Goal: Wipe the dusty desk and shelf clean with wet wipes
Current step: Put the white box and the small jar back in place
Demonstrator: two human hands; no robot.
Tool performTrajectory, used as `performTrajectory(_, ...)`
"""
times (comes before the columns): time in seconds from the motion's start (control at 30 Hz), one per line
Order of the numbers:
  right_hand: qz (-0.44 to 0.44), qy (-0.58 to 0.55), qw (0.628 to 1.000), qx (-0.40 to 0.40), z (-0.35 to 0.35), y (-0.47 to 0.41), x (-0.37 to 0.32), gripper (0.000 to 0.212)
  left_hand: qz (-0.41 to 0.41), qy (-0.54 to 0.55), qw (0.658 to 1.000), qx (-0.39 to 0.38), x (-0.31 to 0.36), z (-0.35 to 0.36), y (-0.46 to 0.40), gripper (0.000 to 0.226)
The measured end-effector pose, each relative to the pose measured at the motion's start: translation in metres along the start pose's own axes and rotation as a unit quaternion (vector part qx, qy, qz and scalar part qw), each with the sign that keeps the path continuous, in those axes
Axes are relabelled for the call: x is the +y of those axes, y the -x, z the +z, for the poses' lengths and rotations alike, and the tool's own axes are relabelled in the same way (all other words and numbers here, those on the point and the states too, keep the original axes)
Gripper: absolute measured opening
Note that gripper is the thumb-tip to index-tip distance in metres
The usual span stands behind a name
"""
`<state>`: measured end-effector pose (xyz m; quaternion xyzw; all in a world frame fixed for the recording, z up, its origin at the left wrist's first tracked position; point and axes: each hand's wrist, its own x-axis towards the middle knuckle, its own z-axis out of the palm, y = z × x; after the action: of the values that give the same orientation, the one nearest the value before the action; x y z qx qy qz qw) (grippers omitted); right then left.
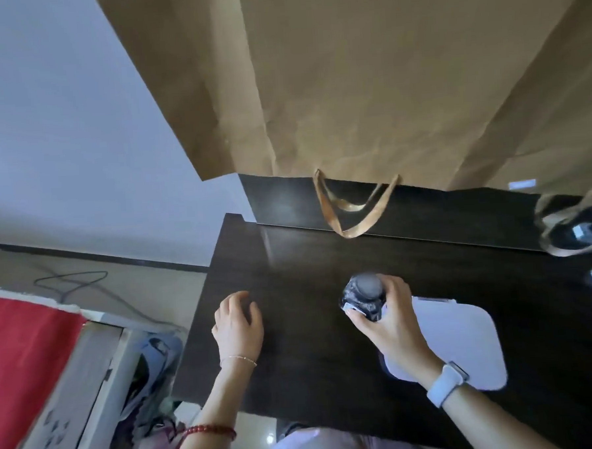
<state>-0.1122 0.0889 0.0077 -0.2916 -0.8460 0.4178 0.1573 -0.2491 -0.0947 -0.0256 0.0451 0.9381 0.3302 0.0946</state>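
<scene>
The table (311, 343) is a dark, wood-grained slab, its near-black top faintly glossy with a pale sheen toward the back left corner. Behind it rises the shelf (441, 216) — the same dark finish, a low raised ledge running along the table's rear edge. No wet wipes can be made out.

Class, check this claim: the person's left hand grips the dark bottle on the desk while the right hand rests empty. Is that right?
Sides are swapped. The head view shows the right hand gripping the dark bottle on the desk; the left hand rests empty.
</scene>
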Motion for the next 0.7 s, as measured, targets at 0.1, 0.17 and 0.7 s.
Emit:
performTrajectory(0.1,-0.021,0.010,0.998,-0.067,0.062,-0.030,-0.029,0.047,-0.048,-0.015,0.999,0.000,-0.035,-0.028,-0.051,0.031)
performTrajectory(0.17,-0.020,0.024,0.994,-0.100,0.100,-0.053,-0.042,0.049,-0.058,-0.021,0.998,-0.023,-0.052,-0.034,-0.082,0.037)
performTrajectory(0.7,0.022,0.080,0.991,-0.105,0.195,-0.143,-0.069,0.062,-0.003,-0.078,0.990,-0.121,-0.065,-0.005,-0.126,0.048)
